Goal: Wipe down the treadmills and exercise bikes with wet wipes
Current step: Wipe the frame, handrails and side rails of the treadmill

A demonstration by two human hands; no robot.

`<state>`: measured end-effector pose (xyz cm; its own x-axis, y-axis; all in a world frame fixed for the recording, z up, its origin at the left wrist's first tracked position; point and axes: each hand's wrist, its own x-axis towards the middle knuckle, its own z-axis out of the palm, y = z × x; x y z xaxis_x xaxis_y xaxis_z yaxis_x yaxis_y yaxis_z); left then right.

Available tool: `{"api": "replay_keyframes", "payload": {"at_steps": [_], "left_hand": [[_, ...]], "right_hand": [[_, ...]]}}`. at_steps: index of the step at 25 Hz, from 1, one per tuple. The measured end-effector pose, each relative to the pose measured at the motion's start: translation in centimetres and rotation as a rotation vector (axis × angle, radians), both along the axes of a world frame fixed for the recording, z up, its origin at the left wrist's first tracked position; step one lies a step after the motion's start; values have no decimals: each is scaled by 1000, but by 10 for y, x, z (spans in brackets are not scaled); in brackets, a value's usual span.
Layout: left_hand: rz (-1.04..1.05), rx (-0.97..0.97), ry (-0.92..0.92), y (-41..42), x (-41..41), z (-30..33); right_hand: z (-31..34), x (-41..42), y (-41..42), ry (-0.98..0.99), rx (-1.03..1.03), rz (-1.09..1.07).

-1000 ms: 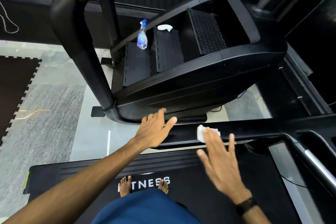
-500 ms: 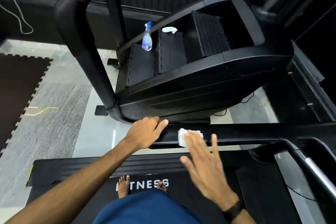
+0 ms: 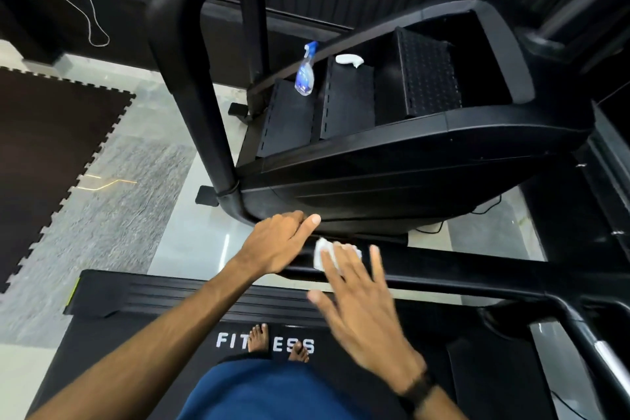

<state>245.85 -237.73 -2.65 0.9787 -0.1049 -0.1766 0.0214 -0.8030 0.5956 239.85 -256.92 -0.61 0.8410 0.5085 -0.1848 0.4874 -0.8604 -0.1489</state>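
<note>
Standing barefoot on a black treadmill belt printed with white letters partly hidden by the feet.

Right hand laid flat, fingers straight and spread, pressing a white wet wipe onto the treadmill's black side rail. Wipe bunched under the fingertips, only its left part showing beyond the forefinger. No curl round it, just flat pressure. Dark band round the right wrist.

Left hand just left of the wipe, resting on the same rail near its end, fingers bent over the far edge and thumb stretched toward the wipe without touching it. Whether those fingers truly clasp the rail cannot be told, their tips being out of sight.

Beyond both sets of fingers, a black stair-climbing machine with three steps. On its lowest step, well apart from the fingers, an upright blue spray bottle; on the middle step, a second white crumpled wipe.

Off to the left of the left fingers, grey floor and a dark interlocking mat. Blue clothing at the lower edge.
</note>
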Motion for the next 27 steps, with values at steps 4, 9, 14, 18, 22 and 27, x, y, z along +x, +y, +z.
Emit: {"api": "replay_keyframes", "payload": {"at_steps": [4, 9, 14, 18, 22, 27], "left_hand": [[4, -72, 21, 4, 8, -3], [61, -181, 74, 5, 11, -6], [133, -344, 86, 9, 10, -6], [48, -253, 89, 9, 12, -9], [-113, -29, 150, 0, 18, -11], [-79, -159, 146, -23, 28, -8]], "right_hand": [[11, 36, -49, 10, -175, -240], [2, 117, 19, 467, -181, -392], [3, 59, 30, 316, 75, -94], [27, 67, -58, 240, -46, -424], [0, 123, -34, 479, -265, -549], [-10, 53, 21, 220, -36, -190]]}}
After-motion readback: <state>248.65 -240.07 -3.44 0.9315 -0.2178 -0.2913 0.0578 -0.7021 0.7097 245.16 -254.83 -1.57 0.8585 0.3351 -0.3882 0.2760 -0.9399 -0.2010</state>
